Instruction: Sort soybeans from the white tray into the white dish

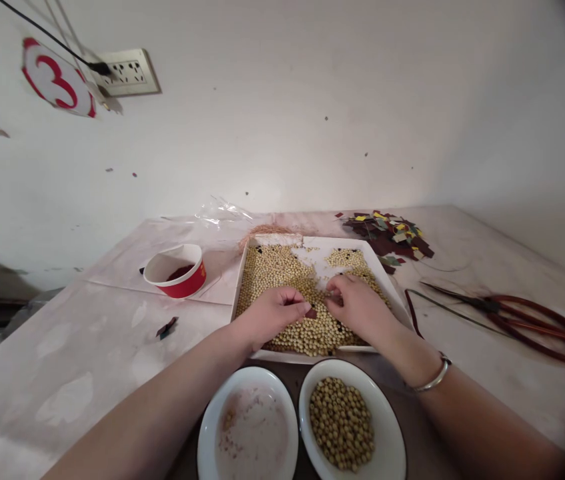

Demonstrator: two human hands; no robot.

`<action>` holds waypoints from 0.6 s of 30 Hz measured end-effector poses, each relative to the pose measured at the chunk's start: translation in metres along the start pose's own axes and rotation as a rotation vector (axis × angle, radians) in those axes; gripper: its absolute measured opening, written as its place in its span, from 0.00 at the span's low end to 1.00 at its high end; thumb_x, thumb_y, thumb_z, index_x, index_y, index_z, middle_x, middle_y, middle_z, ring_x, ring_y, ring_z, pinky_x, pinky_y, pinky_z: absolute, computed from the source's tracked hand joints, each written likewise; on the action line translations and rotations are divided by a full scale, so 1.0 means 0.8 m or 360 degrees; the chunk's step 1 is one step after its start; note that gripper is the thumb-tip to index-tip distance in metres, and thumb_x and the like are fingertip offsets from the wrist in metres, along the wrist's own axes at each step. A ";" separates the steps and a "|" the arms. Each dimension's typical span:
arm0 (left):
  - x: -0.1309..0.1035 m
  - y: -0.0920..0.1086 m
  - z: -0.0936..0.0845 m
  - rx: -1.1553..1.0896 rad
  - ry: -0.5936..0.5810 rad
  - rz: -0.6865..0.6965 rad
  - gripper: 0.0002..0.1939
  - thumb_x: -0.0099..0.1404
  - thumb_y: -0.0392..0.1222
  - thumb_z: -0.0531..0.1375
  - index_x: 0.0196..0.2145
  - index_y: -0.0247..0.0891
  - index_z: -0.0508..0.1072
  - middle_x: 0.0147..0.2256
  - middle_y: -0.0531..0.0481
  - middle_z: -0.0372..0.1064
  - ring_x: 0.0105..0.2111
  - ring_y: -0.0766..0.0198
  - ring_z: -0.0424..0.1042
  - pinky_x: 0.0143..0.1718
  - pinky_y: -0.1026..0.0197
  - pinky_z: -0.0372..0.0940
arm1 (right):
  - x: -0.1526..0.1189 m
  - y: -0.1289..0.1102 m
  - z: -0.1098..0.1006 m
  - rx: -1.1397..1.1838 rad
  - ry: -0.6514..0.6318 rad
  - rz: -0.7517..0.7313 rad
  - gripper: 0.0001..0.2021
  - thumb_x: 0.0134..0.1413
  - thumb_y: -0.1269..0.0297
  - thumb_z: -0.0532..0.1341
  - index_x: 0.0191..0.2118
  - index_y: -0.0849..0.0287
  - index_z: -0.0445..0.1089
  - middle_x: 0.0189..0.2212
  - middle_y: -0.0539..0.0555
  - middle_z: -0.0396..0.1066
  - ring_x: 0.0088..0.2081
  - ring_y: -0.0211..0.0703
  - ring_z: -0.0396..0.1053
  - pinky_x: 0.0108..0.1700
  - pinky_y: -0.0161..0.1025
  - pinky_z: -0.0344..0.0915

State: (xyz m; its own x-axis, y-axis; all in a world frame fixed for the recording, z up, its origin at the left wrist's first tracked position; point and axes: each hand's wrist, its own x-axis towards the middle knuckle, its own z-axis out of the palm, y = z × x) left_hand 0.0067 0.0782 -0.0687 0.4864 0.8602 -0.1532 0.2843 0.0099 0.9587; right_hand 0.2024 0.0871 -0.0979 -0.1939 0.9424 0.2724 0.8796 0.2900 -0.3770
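Resting on the beans (pixel 282 280) in the tray (pixel 392 290), both hands work fingertip to fingertip: the left hand (pixel 272 313) pinches a dark piece (pixel 311 313), the right hand (pixel 357 307) curls beside it, its grip unclear. Two bowls (pixel 387 427) sit close below for easy dropping.

white wall (pixel 312 100) | wall socket (pixel 127 72) | pale worn table (pixel 62 347)

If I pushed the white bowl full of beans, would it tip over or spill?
Probably not tip: the white bowl looks wide and shallow, sitting flat on the table. It likely feels heavy for its size, since beans nearly fill it. A hard shove might roll some of those small round beans over the low rim.
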 end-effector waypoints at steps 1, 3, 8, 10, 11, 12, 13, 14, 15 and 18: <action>0.000 0.000 0.000 0.0003 0.0000 -0.0002 0.14 0.57 0.49 0.58 0.29 0.33 0.70 0.22 0.55 0.63 0.18 0.74 0.51 0.20 0.68 0.45 | 0.000 0.001 0.000 -0.0002 0.0000 0.0012 0.06 0.45 0.71 0.58 0.33 0.61 0.67 0.31 0.57 0.68 0.35 0.46 0.65 0.40 0.41 0.60; -0.001 0.001 0.000 0.0002 0.0002 -0.0006 0.14 0.57 0.49 0.58 0.29 0.33 0.70 0.23 0.55 0.64 0.18 0.74 0.50 0.20 0.68 0.45 | 0.001 0.002 -0.001 0.0000 -0.0018 0.0012 0.05 0.45 0.71 0.58 0.31 0.61 0.68 0.30 0.57 0.68 0.34 0.45 0.65 0.39 0.40 0.61; -0.002 0.002 0.000 -0.0001 0.0024 0.0022 0.13 0.57 0.48 0.58 0.27 0.33 0.69 0.23 0.55 0.65 0.18 0.74 0.50 0.21 0.68 0.46 | 0.000 -0.003 -0.006 -0.0004 -0.0077 -0.0042 0.03 0.45 0.73 0.57 0.26 0.59 0.67 0.26 0.54 0.68 0.33 0.44 0.64 0.37 0.38 0.59; -0.001 0.001 0.000 -0.0003 0.0029 0.0037 0.13 0.56 0.48 0.59 0.26 0.33 0.70 0.22 0.56 0.64 0.18 0.74 0.51 0.22 0.67 0.46 | 0.000 -0.004 -0.007 -0.0012 -0.0087 -0.0044 0.04 0.45 0.73 0.57 0.25 0.58 0.66 0.25 0.53 0.68 0.32 0.44 0.64 0.36 0.38 0.58; -0.001 0.000 0.000 -0.0013 0.0029 0.0041 0.13 0.56 0.48 0.59 0.26 0.33 0.69 0.22 0.55 0.64 0.18 0.74 0.51 0.22 0.67 0.47 | 0.000 -0.004 -0.006 -0.0015 -0.0088 -0.0038 0.05 0.46 0.73 0.56 0.25 0.58 0.66 0.25 0.53 0.68 0.32 0.44 0.64 0.35 0.38 0.58; -0.001 -0.001 0.000 -0.0026 0.0029 0.0043 0.13 0.56 0.48 0.59 0.26 0.33 0.69 0.22 0.55 0.65 0.18 0.74 0.52 0.22 0.67 0.47 | 0.000 -0.003 -0.005 -0.0015 -0.0086 -0.0027 0.04 0.46 0.73 0.57 0.25 0.58 0.66 0.25 0.53 0.68 0.32 0.44 0.64 0.35 0.37 0.58; 0.000 -0.001 0.000 -0.0037 0.0029 0.0044 0.13 0.56 0.48 0.59 0.26 0.33 0.69 0.23 0.54 0.66 0.19 0.73 0.53 0.22 0.68 0.47 | 0.000 -0.002 -0.004 -0.0013 -0.0080 -0.0012 0.03 0.46 0.72 0.57 0.26 0.59 0.67 0.26 0.54 0.68 0.32 0.44 0.64 0.35 0.37 0.58; 0.000 -0.002 0.001 -0.0042 0.0032 0.0042 0.13 0.56 0.48 0.58 0.27 0.33 0.69 0.24 0.53 0.67 0.19 0.73 0.54 0.22 0.68 0.47 | 0.000 -0.001 -0.003 -0.0009 -0.0073 0.0005 0.03 0.46 0.72 0.57 0.28 0.59 0.67 0.28 0.54 0.69 0.33 0.44 0.65 0.36 0.37 0.59; 0.000 -0.003 0.001 -0.0039 0.0035 0.0039 0.14 0.56 0.49 0.58 0.27 0.33 0.70 0.25 0.53 0.67 0.20 0.73 0.54 0.22 0.68 0.47 | 0.000 0.000 -0.002 -0.0003 -0.0068 0.0021 0.04 0.46 0.71 0.58 0.31 0.60 0.67 0.29 0.55 0.69 0.33 0.43 0.65 0.36 0.37 0.59; 0.001 -0.004 0.000 -0.0021 0.0025 0.0026 0.14 0.57 0.49 0.58 0.28 0.33 0.70 0.22 0.54 0.65 0.19 0.74 0.53 0.21 0.68 0.46 | 0.001 0.003 -0.001 0.0016 -0.0077 0.0033 0.08 0.45 0.70 0.59 0.35 0.60 0.68 0.31 0.55 0.69 0.34 0.43 0.65 0.36 0.36 0.59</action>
State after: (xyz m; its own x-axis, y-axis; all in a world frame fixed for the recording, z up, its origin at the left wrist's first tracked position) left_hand 0.0063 0.0786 -0.0719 0.4781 0.8681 -0.1338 0.2652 0.0026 0.9642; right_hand 0.2045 0.0881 -0.0978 -0.1965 0.9552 0.2215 0.8793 0.2716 -0.3912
